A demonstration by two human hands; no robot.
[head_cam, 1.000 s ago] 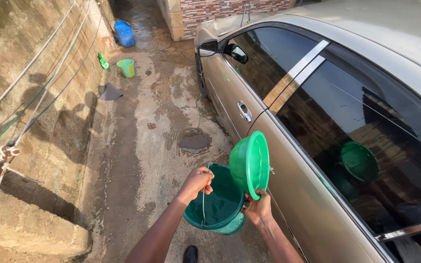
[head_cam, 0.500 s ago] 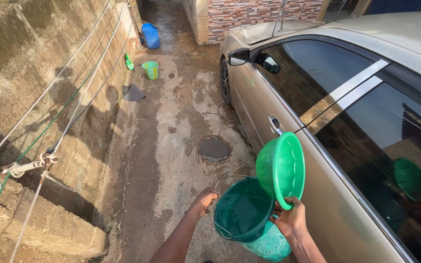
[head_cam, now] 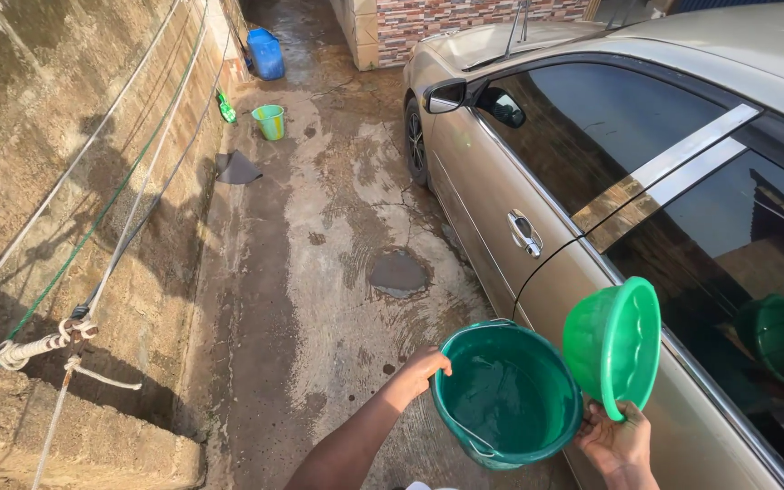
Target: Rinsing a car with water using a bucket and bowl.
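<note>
My left hand [head_cam: 421, 370] grips the near rim of a dark green bucket [head_cam: 506, 396] with water inside, held low beside the car. Its wire handle hangs down at the front. My right hand [head_cam: 617, 442] holds a bright green plastic bowl [head_cam: 612, 346] by its lower edge, tipped on its side with the opening facing left, just right of the bucket. The bowl is close to the rear door of a beige car [head_cam: 537, 163], and its reflection shows in the dark window.
Wet concrete ground [head_cam: 319, 263] runs between the car and a rough wall [head_cam: 38, 181] with ropes strung along it. A small green bucket [head_cam: 269, 121], a blue jerrycan [head_cam: 266, 53] and a dark mat [head_cam: 236, 168] lie far ahead. A round drain cover [head_cam: 398, 272] sits mid-path.
The bucket and bowl have shifted right and lower in view. My left hand moved from the wire handle to the bucket's rim. The view has moved along the car.
</note>
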